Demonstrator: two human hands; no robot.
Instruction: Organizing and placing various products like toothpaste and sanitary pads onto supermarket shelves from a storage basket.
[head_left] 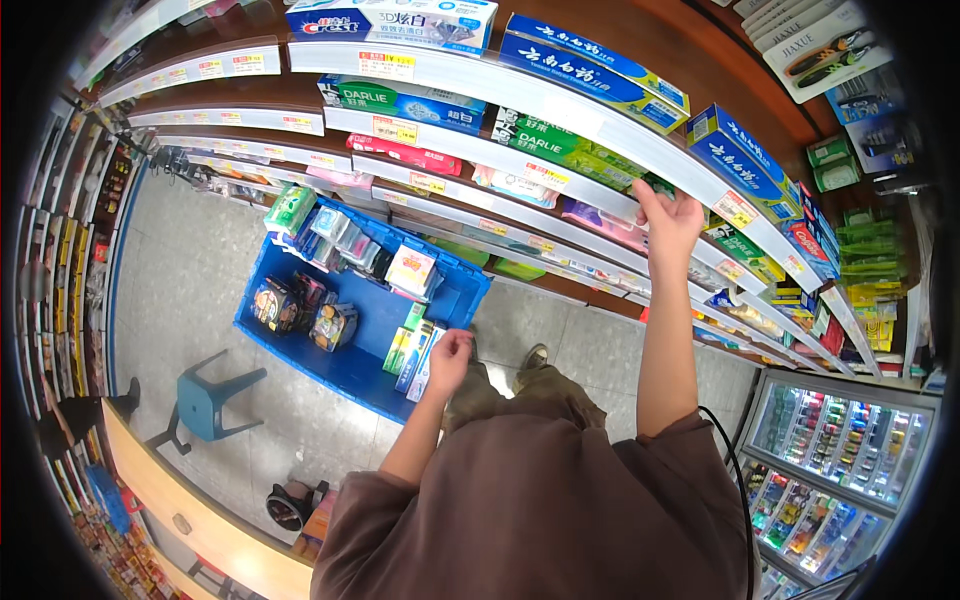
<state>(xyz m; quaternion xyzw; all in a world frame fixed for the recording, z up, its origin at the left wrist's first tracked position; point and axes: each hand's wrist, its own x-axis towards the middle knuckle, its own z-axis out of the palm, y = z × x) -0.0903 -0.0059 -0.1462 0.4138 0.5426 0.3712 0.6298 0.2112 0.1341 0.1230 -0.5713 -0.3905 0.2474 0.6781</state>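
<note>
My left hand (449,357) hangs low over the near edge of a blue plastic crate (350,375) on the floor, fingers loosely curled, holding nothing I can see. It is closest to upright toothpaste boxes (412,352) in the crate. My right hand (668,217) reaches up to a shelf edge (600,215), its fingers resting against the white price rail among green toothpaste boxes (560,143); whether it grips a box is hidden.
Shelves of blue, green and red toothpaste boxes (745,150) fill the wall ahead. The crate also holds small packets (300,305) and a white-pink box (411,268). A teal stool (205,400) stands on the grey floor at left. A drinks cooler (840,450) is at lower right.
</note>
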